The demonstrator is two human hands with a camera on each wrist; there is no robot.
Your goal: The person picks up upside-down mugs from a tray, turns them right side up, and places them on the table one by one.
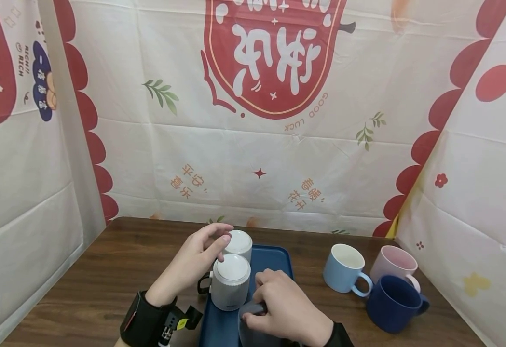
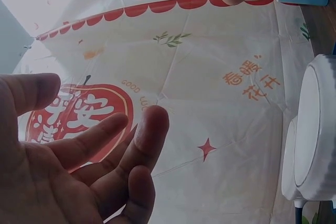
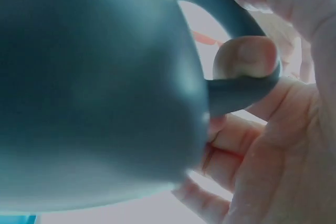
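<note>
Two white mugs stand upside down on a blue tray [image 1: 274, 258], one nearer [image 1: 231, 284] and one farther [image 1: 240, 243]. My left hand [image 1: 211, 248] hovers beside them with fingers relaxed and loosely spread, holding nothing. In the left wrist view the hand [image 2: 105, 150] is apart from the near mug [image 2: 315, 135]. My right hand [image 1: 279, 308] grips a grey-blue mug [image 1: 250, 330] over the tray's near end. In the right wrist view its fingers [image 3: 244, 59] curl round the handle [image 3: 236, 93] of that mug [image 3: 94, 87].
Upright on the wooden table [image 1: 105, 279], right of the tray, stand a light blue mug [image 1: 344, 270], a pink mug [image 1: 393, 265] and a dark blue mug [image 1: 393, 303]. Printed cloth walls [image 1: 257, 144] close in the back and both sides.
</note>
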